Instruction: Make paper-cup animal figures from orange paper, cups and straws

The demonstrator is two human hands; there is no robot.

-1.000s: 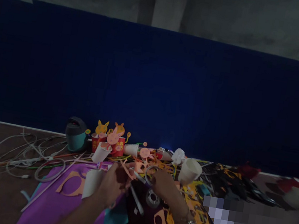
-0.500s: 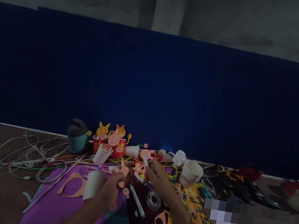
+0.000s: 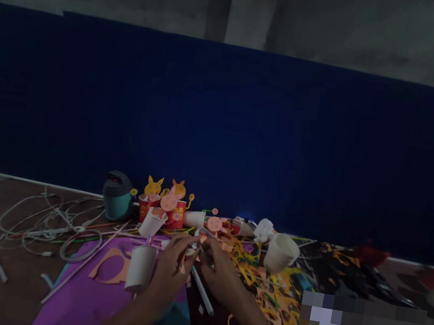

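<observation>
My left hand (image 3: 174, 269) is closed, its fingertips meeting those of my right hand (image 3: 218, 268) above the middle of the pile. A thin whitish curved strip (image 3: 203, 232) shows at the pinched fingertips of both hands. A bit of peach paper cut-out (image 3: 184, 259) shows between my left fingers; most of it is hidden. Just left of that hand stands a plain white paper cup (image 3: 140, 267). A white marker (image 3: 202, 291) lies below my right hand. Behind the hands is a round pink paper face (image 3: 215, 224).
Red cups (image 3: 178, 214) carry yellow and orange animal faces at the back, beside a teal-and-grey container (image 3: 117, 197). White cables (image 3: 44, 222) tangle at left. Purple sheet (image 3: 72, 282) lies in front; yellow paper scraps (image 3: 280, 306), a white bowl (image 3: 282, 253) and crumpled paper (image 3: 264, 230) are at right.
Both hands have come together; the peach rabbit-shaped cut-out, plain in my left hand before, is now mostly covered. The tape roll near my right wrist is no longer visible. The view shifted slightly.
</observation>
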